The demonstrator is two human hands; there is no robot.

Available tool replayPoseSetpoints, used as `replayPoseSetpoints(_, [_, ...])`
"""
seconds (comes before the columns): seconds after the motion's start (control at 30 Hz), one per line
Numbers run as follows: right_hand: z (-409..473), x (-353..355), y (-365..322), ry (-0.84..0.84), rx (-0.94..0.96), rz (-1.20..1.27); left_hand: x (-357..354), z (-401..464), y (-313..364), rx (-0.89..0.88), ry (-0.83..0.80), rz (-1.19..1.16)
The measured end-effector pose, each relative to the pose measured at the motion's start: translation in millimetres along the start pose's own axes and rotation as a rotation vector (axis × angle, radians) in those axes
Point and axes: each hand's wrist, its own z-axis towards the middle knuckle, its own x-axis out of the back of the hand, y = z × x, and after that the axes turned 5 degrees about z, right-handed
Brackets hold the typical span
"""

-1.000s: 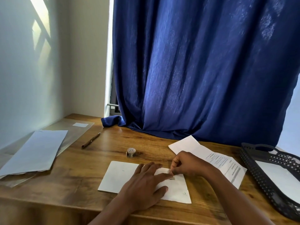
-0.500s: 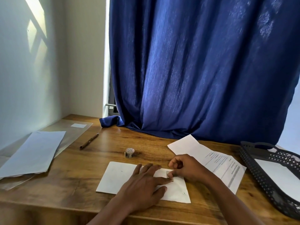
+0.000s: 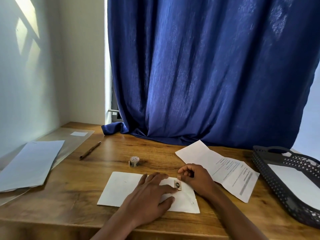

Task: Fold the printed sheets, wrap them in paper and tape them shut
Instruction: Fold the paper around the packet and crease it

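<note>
White wrapped packet [image 3: 121, 189], lower centre of frame on wooden desk [image 3: 69, 179]: left hand [image 3: 149, 198] lies flat with straight fingers, apparently pinning the flap while patterned tape strip [image 3: 177, 185] sets. Right hand [image 3: 197, 177], fingers curled, thumb tip at strip's upper end; whether it pinches cannot be told. Tape roll [image 3: 134, 161] just above; unfolded printed sheet [image 3: 230, 172] right, beside dark basket [image 3: 270, 179].

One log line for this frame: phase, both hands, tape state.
phase: taping wrap | left hand: flat on paper packet | right hand: curled at tape strip | tape roll: on desk, apart
</note>
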Motion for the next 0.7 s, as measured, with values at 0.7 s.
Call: replayPoseSetpoints(0.7, [-3.5,-8.6,-4.5,0.039,-0.002,-0.079,3.4,-3.0,2.2,-0.026,0.008,-0.03])
